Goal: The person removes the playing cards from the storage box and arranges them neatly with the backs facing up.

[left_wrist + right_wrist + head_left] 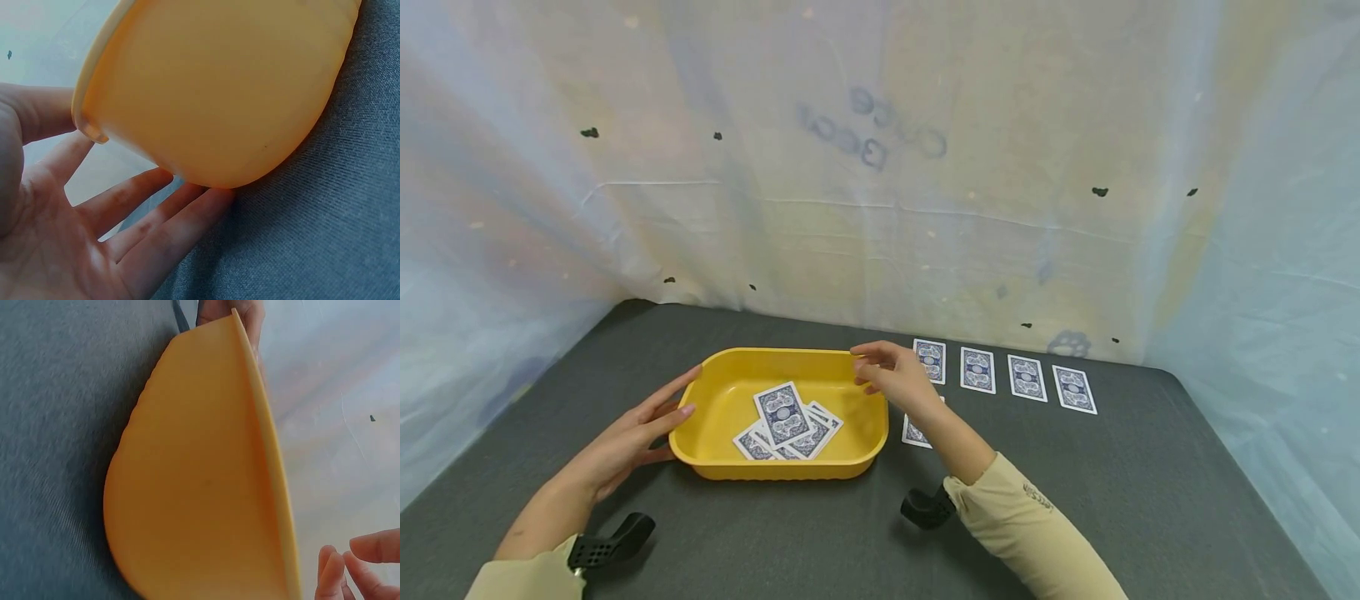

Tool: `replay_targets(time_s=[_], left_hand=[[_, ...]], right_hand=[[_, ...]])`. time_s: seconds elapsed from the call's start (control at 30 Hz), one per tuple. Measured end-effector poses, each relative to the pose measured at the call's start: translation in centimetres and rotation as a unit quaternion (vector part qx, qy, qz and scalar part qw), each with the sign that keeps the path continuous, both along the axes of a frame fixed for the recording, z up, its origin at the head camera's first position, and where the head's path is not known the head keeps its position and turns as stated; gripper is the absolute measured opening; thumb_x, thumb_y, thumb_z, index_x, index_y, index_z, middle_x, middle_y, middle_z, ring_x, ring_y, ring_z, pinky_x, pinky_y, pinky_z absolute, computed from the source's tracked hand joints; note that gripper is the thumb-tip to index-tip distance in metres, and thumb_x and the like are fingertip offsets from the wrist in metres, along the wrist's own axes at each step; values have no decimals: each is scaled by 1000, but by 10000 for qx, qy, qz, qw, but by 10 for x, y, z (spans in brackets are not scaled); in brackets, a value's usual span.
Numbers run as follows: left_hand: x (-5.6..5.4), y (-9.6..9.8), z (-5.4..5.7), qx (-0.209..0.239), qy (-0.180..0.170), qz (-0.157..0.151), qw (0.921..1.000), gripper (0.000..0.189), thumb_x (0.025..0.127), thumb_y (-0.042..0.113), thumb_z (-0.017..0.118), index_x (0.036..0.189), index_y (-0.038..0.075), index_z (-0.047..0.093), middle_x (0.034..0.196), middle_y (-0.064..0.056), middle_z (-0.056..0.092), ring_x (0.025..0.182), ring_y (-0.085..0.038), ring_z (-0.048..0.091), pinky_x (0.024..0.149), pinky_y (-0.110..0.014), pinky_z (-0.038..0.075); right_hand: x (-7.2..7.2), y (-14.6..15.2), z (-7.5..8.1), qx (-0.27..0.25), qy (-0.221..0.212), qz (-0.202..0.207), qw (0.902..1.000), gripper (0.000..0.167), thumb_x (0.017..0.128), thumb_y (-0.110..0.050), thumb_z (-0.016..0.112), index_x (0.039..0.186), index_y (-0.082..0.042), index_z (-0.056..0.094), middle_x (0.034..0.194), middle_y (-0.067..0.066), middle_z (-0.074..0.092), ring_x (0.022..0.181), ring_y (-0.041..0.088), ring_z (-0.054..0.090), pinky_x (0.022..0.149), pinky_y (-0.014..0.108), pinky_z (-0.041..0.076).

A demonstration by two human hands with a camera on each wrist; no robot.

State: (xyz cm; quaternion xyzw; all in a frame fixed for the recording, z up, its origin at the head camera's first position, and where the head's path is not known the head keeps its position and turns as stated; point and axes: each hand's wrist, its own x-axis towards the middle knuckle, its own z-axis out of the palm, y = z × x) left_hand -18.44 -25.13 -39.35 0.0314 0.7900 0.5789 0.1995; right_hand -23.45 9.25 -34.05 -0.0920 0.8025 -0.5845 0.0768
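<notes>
A yellow plastic tray (pixel 778 472) stands on the dark table. Several blue-backed playing cards (pixel 784 414) lie in it in a loose overlapping pile. My left hand (pixel 632 437) holds the tray's left end, thumb at the rim. In the left wrist view, its spread fingers (pixel 134 197) reach the tray's outer wall. My right hand (pixel 895 375) hovers by the tray's right rim. Its fingers bend loosely toward the thumb, with nothing between them in the right wrist view, where the fingertips (pixel 331 572) show beside the tray wall (pixel 194 475).
Right of the tray, several more cards (pixel 978 370) lie face down in a row along the table's back. Another card (pixel 915 435) is nearer, partly hidden behind my right wrist. Pale plastic sheeting (pixel 880 233) hangs behind and on both sides of the table (pixel 1120 492).
</notes>
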Motion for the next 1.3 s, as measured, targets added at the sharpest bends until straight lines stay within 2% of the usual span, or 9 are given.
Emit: replay_targets(time_s=[0.2, 0.43, 0.7, 0.93, 1.07, 1.2, 1.3], left_hand=[[0, 0, 0, 67, -28, -6, 10000, 67, 103, 40, 41, 155, 34, -2, 157, -25, 7, 140, -48, 19, 95, -61, 43], [0, 0, 0, 78, -54, 9, 10000, 67, 103, 40, 41, 155, 34, -1, 158, -26, 6, 141, -48, 17, 97, -63, 42], [0, 2, -1, 41, -81, 46, 9999, 68, 102, 40, 42, 155, 35, -1, 157, -26, 8, 141, -48, 17, 97, -62, 42], [-1, 3, -1, 54, -103, 46, 9999, 68, 102, 41, 42, 154, 35, -1, 157, -26, 8, 141, -48, 17, 97, -62, 42], [-1, 3, -1, 87, -82, 27, 9999, 68, 102, 40, 42, 154, 35, -1, 157, -26, 8, 141, -48, 17, 97, -62, 42], [-1, 5, 0, 60, -69, 41, 10000, 68, 102, 41, 43, 154, 36, 0, 158, -25, 7, 141, -48, 18, 98, -62, 42], [-2, 6, 0, 23, -75, 61, 10000, 68, 102, 41, 43, 154, 35, 0, 158, -25, 7, 141, -47, 18, 98, -62, 41]], right_hand=[[0, -15, -4, -72, -62, 110, 9999, 27, 92, -8, 61, 118, -2, 65, 100, 15, 65, 94, 35, 67, 76, 34, 58], [2, -34, -12, -167, -265, 255, 9992, 30, 92, -6, 61, 119, 3, 63, 100, 17, 66, 89, 29, 68, 78, 37, 58], [0, -51, -22, -280, -383, 265, 9985, 28, 91, -3, 61, 118, 6, 63, 100, 20, 67, 94, 38, 67, 79, 41, 58], [-3, -62, -25, 100, -633, 143, 9978, 27, 89, -5, 63, 115, 1, 66, 96, 14, 67, 84, 27, 67, 76, 33, 58], [-5, -66, -26, 469, -770, -9, 9959, 26, 88, -9, 66, 114, -5, 69, 102, 9, 67, 83, 20, 65, 77, 29, 57], [-7, -71, -27, 1079, -827, -115, 9907, 25, 87, -16, 70, 112, -14, 71, 113, 6, 66, 95, 18, 62, 86, 31, 53], [-8, -74, -28, 1354, -826, -89, 9873, 27, 85, -20, 72, 112, -16, 71, 118, 7, 65, 107, 22, 59, 94, 36, 49]])
